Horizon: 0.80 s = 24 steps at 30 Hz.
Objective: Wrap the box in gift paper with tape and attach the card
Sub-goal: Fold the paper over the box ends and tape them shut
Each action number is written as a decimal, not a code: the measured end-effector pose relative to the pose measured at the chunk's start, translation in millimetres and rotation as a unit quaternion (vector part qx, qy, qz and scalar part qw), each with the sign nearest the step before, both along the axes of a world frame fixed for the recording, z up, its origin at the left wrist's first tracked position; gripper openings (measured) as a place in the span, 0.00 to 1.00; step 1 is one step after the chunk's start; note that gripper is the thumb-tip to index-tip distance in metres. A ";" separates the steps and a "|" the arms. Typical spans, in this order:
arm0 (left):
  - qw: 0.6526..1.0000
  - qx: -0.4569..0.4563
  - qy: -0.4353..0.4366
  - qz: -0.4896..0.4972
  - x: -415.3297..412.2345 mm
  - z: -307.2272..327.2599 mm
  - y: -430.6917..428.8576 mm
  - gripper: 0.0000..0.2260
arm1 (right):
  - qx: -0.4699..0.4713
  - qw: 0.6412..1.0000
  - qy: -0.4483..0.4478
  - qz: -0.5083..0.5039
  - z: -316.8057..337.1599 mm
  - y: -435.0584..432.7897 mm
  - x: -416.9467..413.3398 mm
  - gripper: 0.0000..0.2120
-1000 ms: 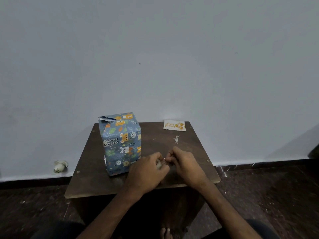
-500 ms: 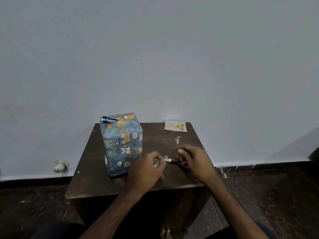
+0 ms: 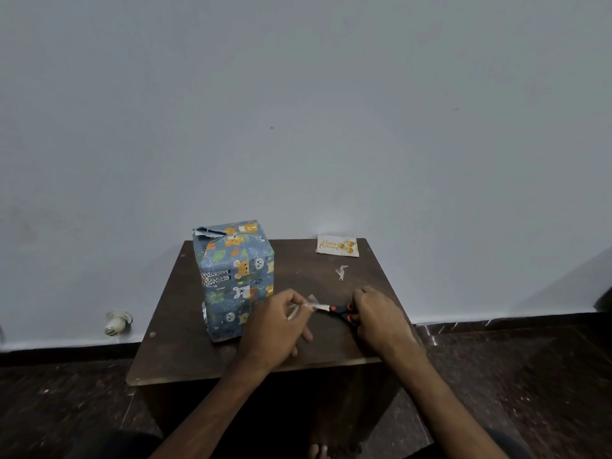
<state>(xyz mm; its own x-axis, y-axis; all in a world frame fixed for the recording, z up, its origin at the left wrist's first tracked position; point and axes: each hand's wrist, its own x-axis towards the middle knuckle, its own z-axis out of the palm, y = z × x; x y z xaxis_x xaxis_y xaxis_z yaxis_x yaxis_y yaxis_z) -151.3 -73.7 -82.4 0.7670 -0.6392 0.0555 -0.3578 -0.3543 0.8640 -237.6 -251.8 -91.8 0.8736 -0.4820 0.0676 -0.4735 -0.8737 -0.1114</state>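
1. One dark wooden table (image 3: pixel 185 359) stands against the wall.
2. One box (image 3: pixel 235 276), wrapped in blue animal-print paper, stands upright on the table's left half, with a loose flap at its top far corner.
3. Two hands are just right of the box: the left hand (image 3: pixel 271 332) pinches a strip of clear tape (image 3: pixel 313 301), and the right hand (image 3: pixel 381 323) grips small scissors (image 3: pixel 341 309) whose blade tips reach the strip.
4. One birthday card (image 3: pixel 337 245) lies flat at the table's far right corner.

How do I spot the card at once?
Find the dark table against the wall. At its far right corner, right of the box, lies the card: flat, white, with gold lettering and balloons, unlike the crumpled scrap just nearer.
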 end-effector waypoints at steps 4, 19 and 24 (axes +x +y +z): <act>1.000 -0.003 0.000 0.001 1.6 -0.6 -0.9 0.07 | 0.113 0.989 -0.074 -0.054 2.5 -17.3 -11.9 0.03; 0.999 -0.037 0.024 0.026 4.2 -0.6 -5.7 0.04 | 0.573 0.814 0.004 0.102 11.4 -2.8 -39.8 0.18; 0.998 -0.038 0.036 0.032 7.0 -4.0 -5.3 0.03 | 0.576 0.808 -0.011 0.123 12.8 1.3 -40.9 0.21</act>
